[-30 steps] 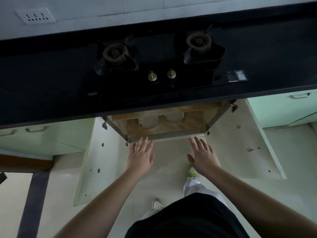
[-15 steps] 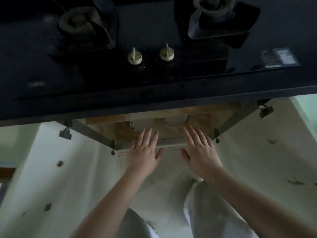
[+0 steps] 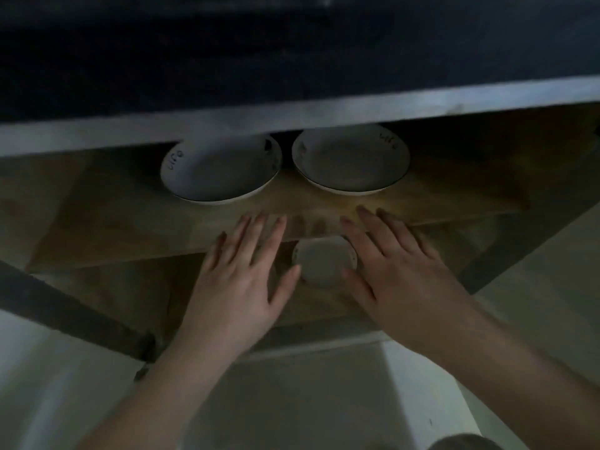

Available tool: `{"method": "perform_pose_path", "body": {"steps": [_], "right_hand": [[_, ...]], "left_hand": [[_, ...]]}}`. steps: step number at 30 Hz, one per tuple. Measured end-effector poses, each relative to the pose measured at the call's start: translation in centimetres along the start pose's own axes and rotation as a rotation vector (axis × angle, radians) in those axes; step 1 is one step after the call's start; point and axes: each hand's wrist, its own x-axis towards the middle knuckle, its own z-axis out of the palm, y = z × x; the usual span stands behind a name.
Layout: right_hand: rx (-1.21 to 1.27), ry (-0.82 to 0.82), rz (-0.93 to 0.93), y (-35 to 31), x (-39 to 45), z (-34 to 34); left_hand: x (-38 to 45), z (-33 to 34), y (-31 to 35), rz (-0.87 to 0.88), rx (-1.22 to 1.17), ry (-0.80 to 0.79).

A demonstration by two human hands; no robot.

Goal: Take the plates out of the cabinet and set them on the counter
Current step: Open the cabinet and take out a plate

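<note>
Two white plates stand side by side on the upper wooden shelf (image 3: 113, 222) of the open cabinet: the left plate (image 3: 220, 170) and the right plate (image 3: 350, 159), each with dark lettering on its rim. My left hand (image 3: 240, 280) and my right hand (image 3: 396, 271) reach into the cabinet just in front of that shelf, palms down, fingers spread, holding nothing. Between the hands, on the lower shelf, a small pale round dish (image 3: 321, 264) shows, partly hidden. The dark counter (image 3: 292, 53) runs above the cabinet opening.
A pale front edge (image 3: 292, 118) of the counter overhangs the plates' far rims. A dark metal hinge arm (image 3: 74, 316) crosses the lower left. Pale open cabinet doors flank the opening on both sides.
The view has dropped and closed in on the cabinet; the hob is out of sight. Both hands have moved forward, past the cabinet's front edge, closer to the plates.
</note>
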Motion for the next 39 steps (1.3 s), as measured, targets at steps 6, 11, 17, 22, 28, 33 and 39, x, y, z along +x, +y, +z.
{"method": "perform_pose_path", "body": {"steps": [6, 11, 17, 22, 28, 33, 39], "right_hand": [[-0.066, 0.098, 0.025, 1.1, 0.9, 3.1], [-0.083, 0.165, 0.052, 1.1, 0.3, 3.4], [-0.101, 0.25, 0.066, 1.7, 1.7, 2.8], [-0.073, 0.361, 0.093, 4.4, 4.8, 3.0], [0.16, 0.367, 0.225, 9.4, 9.6, 2.4], [0.54, 0.281, 0.356, 12.1, 12.3, 0.8], [1.284, 0.252, 0.788, 13.5, 15.5, -0.1]], "left_hand": [[2.0, 1.5, -0.9, 0.029, -0.003, 0.12], [3.0, 1.8, 0.3, 0.07, -0.05, 0.165], [6.5, 1.9, 0.9, 0.081, -0.111, 0.125], [10.6, 2.2, 1.2, -0.073, -0.291, 0.129], [13.9, 1.5, 1.9, -0.478, -1.099, 0.0], [15.3, 1.0, 2.5, -0.652, -1.618, -0.036], [16.3, 0.5, 2.4, -0.757, -1.835, -0.096]]}}
